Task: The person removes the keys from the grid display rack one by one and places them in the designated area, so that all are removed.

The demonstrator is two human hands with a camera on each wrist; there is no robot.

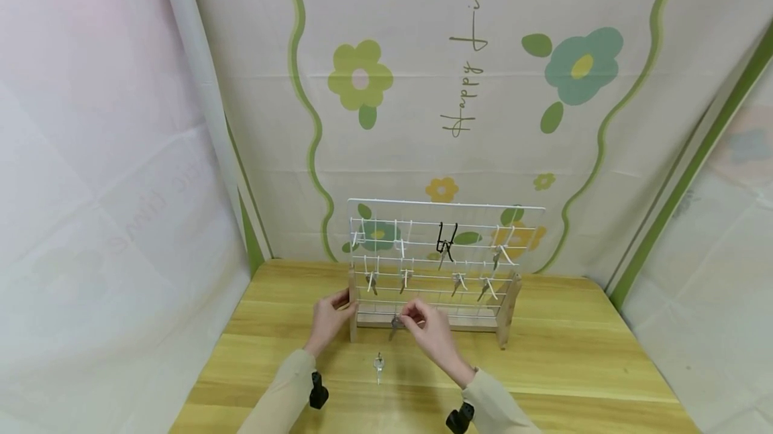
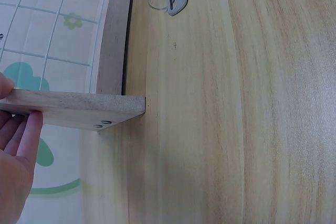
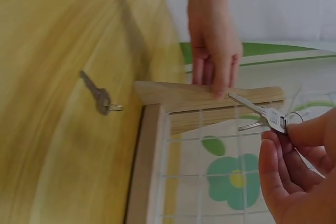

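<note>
A white wire grid rack [image 1: 447, 204] with wooden side posts stands on the table. My left hand [image 1: 332, 316] grips its left wooden post [image 2: 68, 111], thumb on one face and fingers on the other. In front of the grid's lower left part, my right hand [image 1: 430, 333] pinches a silver key [image 3: 272, 119] by its ring. The key dangles apart from the hooks in the head view. Another key [image 1: 378, 365] with a ring lies on the table in front of the rack. Several keys hang from white hooks and from one black hook [image 1: 445, 246].
The wooden table [image 1: 574, 367] is bordered at the back by a printed fabric sheet [image 1: 417, 152] with flowers. More fabric walls rise at the left [image 1: 109, 219] and right [image 1: 712, 273]. The rack's right wooden post [image 1: 509, 313] stands on the table.
</note>
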